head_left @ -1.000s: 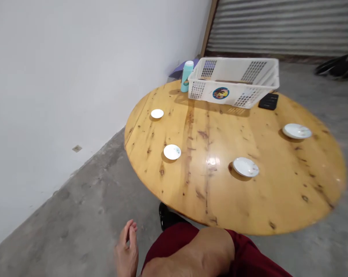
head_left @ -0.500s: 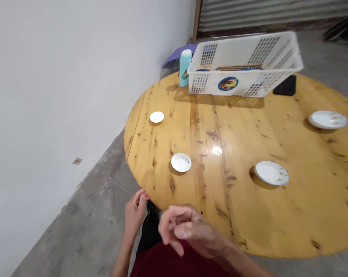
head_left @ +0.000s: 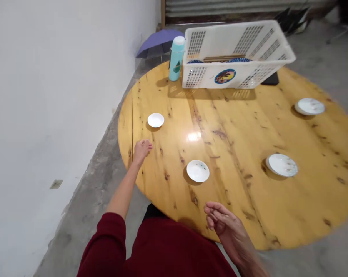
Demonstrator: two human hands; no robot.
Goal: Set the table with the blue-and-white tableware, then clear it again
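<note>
Reaching over the left edge of the table surface (head_left: 243,119), the left hand (head_left: 142,149) is near the small dish (head_left: 155,120); its grip cannot be determined. The right hand (head_left: 227,223), open, is at the near edge, near the patterned bowl (head_left: 198,171).

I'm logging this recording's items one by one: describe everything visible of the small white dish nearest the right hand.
The dish is round, shallow and white, with a smooth surface that looks like porcelain. Small greenish marks show inside, toward its far right side. It sits upright, open side up, on the wooden table, casting a shadow at its lower left. Only the table touches it: the right hand is apart, on the side nearer the person.
</note>
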